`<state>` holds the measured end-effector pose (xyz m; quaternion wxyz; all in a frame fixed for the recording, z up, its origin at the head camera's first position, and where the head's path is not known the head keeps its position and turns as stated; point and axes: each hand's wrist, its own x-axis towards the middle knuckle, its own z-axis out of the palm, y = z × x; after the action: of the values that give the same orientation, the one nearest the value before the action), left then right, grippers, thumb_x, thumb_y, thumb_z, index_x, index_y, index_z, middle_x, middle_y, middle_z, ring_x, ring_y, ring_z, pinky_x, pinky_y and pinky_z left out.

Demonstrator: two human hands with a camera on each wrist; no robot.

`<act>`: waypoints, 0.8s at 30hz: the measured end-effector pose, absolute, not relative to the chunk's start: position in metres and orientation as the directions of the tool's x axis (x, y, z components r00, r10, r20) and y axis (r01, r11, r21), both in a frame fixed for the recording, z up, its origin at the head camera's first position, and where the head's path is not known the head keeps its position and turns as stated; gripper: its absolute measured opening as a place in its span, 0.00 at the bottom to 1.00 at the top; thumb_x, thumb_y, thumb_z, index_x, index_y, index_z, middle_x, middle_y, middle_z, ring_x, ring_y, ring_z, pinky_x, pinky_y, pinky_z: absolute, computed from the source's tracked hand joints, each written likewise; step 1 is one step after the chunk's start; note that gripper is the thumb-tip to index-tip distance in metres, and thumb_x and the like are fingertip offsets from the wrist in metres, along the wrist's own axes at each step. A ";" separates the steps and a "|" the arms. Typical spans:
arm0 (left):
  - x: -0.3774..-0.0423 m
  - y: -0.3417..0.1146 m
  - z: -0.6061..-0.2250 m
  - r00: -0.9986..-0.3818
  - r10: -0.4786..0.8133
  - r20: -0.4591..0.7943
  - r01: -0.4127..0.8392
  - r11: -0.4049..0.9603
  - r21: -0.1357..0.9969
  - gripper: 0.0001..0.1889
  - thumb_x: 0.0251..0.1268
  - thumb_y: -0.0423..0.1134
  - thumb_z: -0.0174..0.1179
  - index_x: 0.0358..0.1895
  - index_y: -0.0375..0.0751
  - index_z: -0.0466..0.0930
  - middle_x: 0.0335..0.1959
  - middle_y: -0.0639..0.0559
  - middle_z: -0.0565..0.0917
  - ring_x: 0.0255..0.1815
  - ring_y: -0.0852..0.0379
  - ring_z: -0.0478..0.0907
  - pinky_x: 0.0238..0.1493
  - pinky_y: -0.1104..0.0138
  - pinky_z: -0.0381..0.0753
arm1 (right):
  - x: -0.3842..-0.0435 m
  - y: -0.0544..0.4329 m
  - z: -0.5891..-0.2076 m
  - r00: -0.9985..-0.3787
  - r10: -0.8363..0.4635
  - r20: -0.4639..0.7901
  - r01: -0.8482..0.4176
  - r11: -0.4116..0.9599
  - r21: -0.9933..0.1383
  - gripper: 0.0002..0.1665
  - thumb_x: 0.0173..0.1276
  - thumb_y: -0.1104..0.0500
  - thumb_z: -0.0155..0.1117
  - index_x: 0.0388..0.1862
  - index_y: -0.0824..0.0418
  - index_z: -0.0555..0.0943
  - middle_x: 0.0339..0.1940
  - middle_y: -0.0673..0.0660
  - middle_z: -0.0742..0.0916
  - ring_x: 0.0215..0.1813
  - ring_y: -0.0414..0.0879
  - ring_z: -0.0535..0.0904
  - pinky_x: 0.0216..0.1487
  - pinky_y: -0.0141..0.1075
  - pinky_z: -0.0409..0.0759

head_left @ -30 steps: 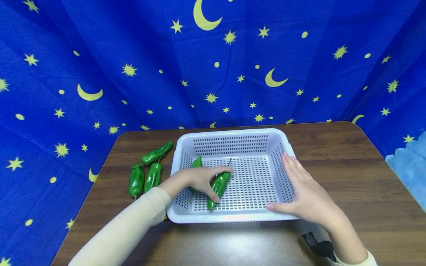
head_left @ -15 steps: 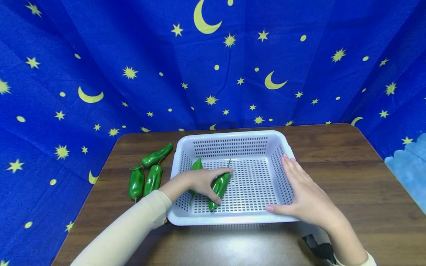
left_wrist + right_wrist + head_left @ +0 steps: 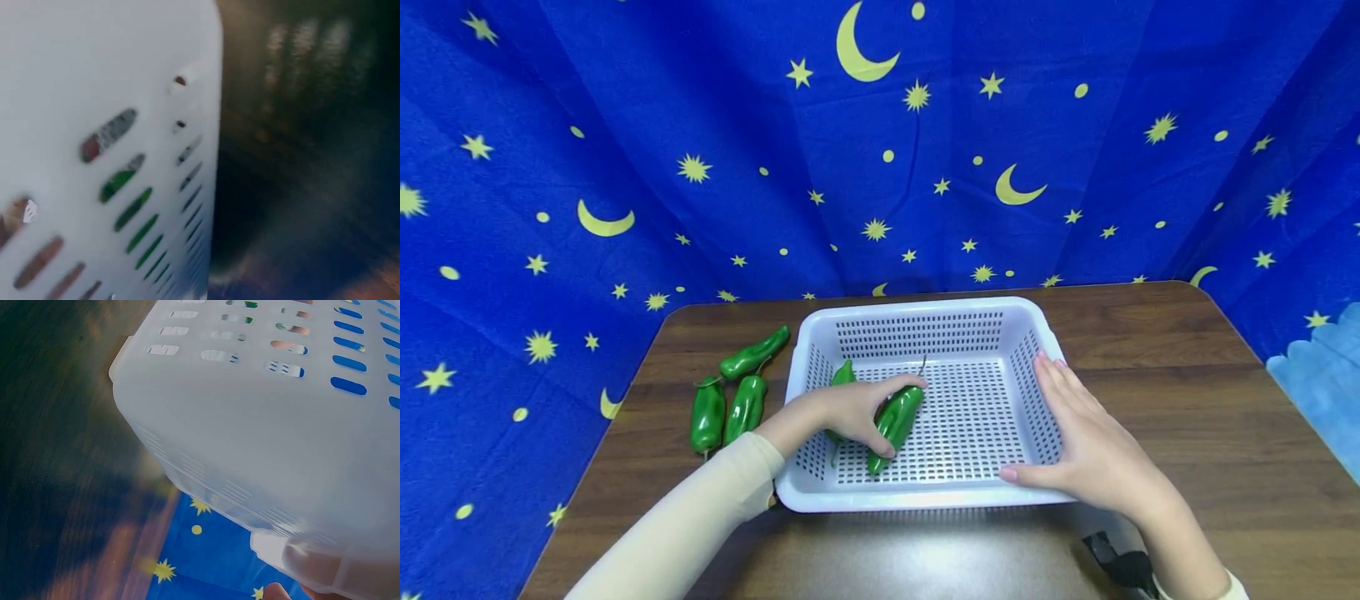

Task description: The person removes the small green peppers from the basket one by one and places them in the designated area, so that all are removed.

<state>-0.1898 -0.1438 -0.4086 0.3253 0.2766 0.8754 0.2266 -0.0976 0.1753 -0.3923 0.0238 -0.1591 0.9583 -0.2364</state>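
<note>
Green pepper [image 3: 901, 419] remains pinched by the left hand [image 3: 853, 408], fingers and thumb closed round it inside the white basket [image 3: 925, 500], barely shifted in a second, apparently unreleased; right hand's [image 3: 1097, 450] straight fingers touch its right side.

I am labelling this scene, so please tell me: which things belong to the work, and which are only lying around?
Likely in the job:
white basket, right hand touching its side
green pepper in the left hand
second pepper, partly behind that hand
three peppers left of the basket, probably

Seemingly just around:
table
blue curtain
black object by right wrist, unclear
</note>
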 end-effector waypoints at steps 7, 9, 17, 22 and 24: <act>-0.185 -0.149 -0.401 -0.634 0.685 -0.359 0.323 0.656 0.682 0.54 0.51 0.46 0.76 0.76 0.75 0.46 0.66 0.52 0.69 0.54 0.56 0.75 0.53 0.60 0.79 | -0.098 0.175 -0.392 -0.949 -0.316 0.009 -0.284 0.839 -0.464 0.82 0.42 0.19 0.69 0.82 0.57 0.39 0.84 0.57 0.46 0.84 0.58 0.41 0.74 0.67 0.54; -0.183 -0.152 -0.399 -0.639 0.692 -0.335 0.320 0.636 0.703 0.54 0.50 0.45 0.76 0.76 0.74 0.47 0.66 0.53 0.69 0.54 0.56 0.75 0.52 0.62 0.79 | -0.097 0.175 -0.391 -0.949 -0.316 0.009 -0.284 0.840 -0.463 0.82 0.42 0.19 0.69 0.82 0.57 0.39 0.84 0.57 0.46 0.84 0.58 0.41 0.74 0.67 0.54; -0.179 -0.163 -0.381 -0.664 0.708 -0.241 0.267 0.525 0.808 0.55 0.50 0.41 0.76 0.76 0.72 0.48 0.61 0.49 0.74 0.49 0.54 0.80 0.46 0.62 0.83 | -0.097 0.175 -0.391 -0.945 -0.326 0.026 -0.301 0.836 -0.459 0.82 0.43 0.21 0.71 0.82 0.57 0.39 0.84 0.56 0.46 0.84 0.57 0.41 0.76 0.64 0.52; -0.179 -0.169 -0.364 -0.676 0.711 -0.196 0.255 0.475 0.842 0.54 0.52 0.42 0.76 0.75 0.73 0.47 0.54 0.46 0.81 0.44 0.54 0.83 0.44 0.61 0.85 | -0.097 0.176 -0.391 -0.946 -0.324 0.022 -0.297 0.837 -0.459 0.81 0.43 0.21 0.70 0.82 0.57 0.39 0.84 0.56 0.46 0.84 0.57 0.40 0.76 0.64 0.52; -0.179 -0.172 -0.357 -0.683 0.707 -0.187 0.252 0.467 0.848 0.53 0.52 0.41 0.75 0.76 0.72 0.46 0.52 0.45 0.82 0.44 0.53 0.84 0.44 0.60 0.85 | -0.097 0.176 -0.391 -0.947 -0.322 0.020 -0.295 0.838 -0.460 0.81 0.44 0.21 0.71 0.82 0.57 0.39 0.84 0.56 0.46 0.84 0.57 0.40 0.76 0.65 0.52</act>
<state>-0.1792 -0.1722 -0.3574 0.2683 0.2945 0.8134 0.4239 -0.0965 0.1759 -0.3907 0.0288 -0.1608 0.9581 -0.2352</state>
